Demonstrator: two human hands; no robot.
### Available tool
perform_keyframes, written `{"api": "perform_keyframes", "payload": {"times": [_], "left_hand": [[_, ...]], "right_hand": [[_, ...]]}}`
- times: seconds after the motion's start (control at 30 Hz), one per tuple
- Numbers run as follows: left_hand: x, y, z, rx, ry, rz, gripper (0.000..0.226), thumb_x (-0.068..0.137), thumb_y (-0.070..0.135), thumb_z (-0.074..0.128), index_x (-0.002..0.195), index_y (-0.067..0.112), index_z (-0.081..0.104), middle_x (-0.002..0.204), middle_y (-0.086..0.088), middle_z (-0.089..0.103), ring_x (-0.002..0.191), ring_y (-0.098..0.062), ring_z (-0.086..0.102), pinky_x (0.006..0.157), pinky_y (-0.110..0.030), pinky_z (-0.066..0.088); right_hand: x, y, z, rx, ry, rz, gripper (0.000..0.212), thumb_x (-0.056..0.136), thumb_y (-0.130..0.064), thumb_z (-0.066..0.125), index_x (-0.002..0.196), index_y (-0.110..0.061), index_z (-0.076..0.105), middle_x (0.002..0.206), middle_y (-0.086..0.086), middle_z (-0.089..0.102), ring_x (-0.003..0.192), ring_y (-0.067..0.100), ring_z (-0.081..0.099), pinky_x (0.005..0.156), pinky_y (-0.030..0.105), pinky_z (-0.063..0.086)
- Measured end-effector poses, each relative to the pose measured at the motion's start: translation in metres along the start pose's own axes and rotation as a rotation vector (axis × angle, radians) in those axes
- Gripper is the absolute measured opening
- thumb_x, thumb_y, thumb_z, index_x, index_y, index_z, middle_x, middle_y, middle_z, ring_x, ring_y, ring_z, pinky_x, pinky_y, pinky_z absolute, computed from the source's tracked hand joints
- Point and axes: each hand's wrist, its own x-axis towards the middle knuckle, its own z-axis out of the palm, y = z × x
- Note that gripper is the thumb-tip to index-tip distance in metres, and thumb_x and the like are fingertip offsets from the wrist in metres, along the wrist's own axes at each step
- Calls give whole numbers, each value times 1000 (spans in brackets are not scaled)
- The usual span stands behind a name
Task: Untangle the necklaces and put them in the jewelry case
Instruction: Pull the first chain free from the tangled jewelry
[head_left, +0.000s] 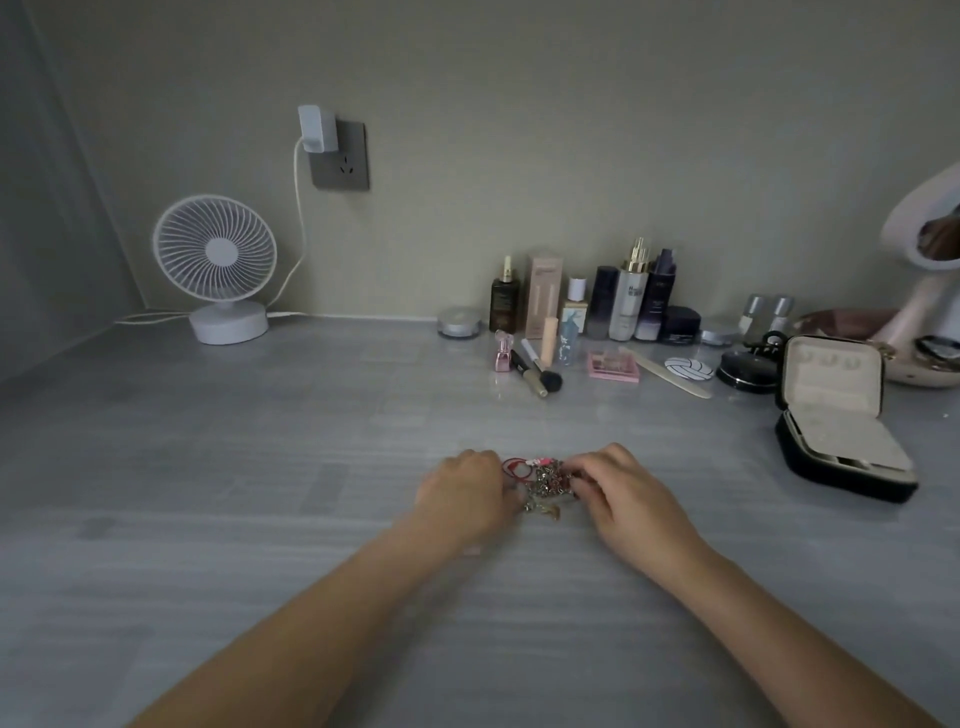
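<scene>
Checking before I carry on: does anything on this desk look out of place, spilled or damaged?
Only the necklaces stand out: a knotted heap held between the left hand and right hand. The jewelry case sits open at the right, lid upright. Nothing looks spilled or broken.

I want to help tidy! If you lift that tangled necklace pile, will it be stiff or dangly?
Probably dangly: the necklace pile looks like thin chains and a red cord, loosely heaped. Being tangled, it would likely lift as one clump. Its small charms might snag.
</scene>
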Motion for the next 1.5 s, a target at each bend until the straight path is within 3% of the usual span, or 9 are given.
{"api": "perform_keyframes", "payload": {"times": [0.1,0.2,0.37,0.5,0.6,0.77,0.83,0.93,1.5], "left_hand": [[11,5,-18,7,-211,24,26,84,33,57,77,8,54,79,-6,55,74,-21,53,60,-26,40],[21,7,-25,-30,-269,54,26,84,29,61,69,8,59,70,-5,54,66,-19,51,59,-25,39],[29,13,-24,-351,-32,146,11,80,21,66,79,10,67,81,-8,69,75,-19,63,72,-30,51],[27,16,-15,-616,130,170,9,80,17,68,73,17,63,71,-3,64,62,-12,55,60,-24,46],[26,16,-12,-841,156,148,18,79,16,71,66,19,60,62,2,60,48,1,52,46,-13,42],[25,16,-7,-1071,126,146,20,95,23,46,85,14,61,76,2,64,65,-2,59,63,-15,47],[21,18,-2,-1094,36,179,22,97,19,42,88,15,62,78,4,65,75,-10,62,72,-19,49],[14,23,2,-1010,4,233,21,95,16,46,82,23,62,71,8,65,66,-3,58,62,-15,44],[11,19,-7,-1032,-15,154,14,89,9,56,77,13,63,54,6,67,48,-1,58,55,-13,48]], "right_hand": [[-1,-2,-3,35,-18,-2,24,91,-23,51,112,-16,60,103,1,53,89,19,59,79,34,47],[1,-3,-9,109,-59,38,22,89,-27,55,109,-20,61,99,-4,50,83,12,56,80,24,43],[27,-16,-24,164,-198,94,23,81,-36,65,101,-25,63,93,-8,54,73,4,53,68,18,40],[42,-25,-27,242,-117,131,13,77,-29,72,88,-22,67,77,-9,62,67,5,57,59,16,41],[41,-22,-21,321,-61,119,9,76,-27,74,79,-20,70,64,-11,63,57,-1,55,57,15,42],[37,-18,-23,724,26,259,15,83,-20,66,70,-27,69,47,-10,61,45,-2,52,52,15,42],[37,-18,-26,874,50,313,11,83,-16,65,75,-19,71,55,-5,63,47,2,52,49,15,42],[34,-21,-27,1015,84,335,10,84,-10,62,78,-10,70,64,2,66,49,5,53,47,15,42],[27,-12,-36,1347,122,460,13,90,-7,53,80,-14,59,73,2,72,62,7,65,51,18,48]]}}
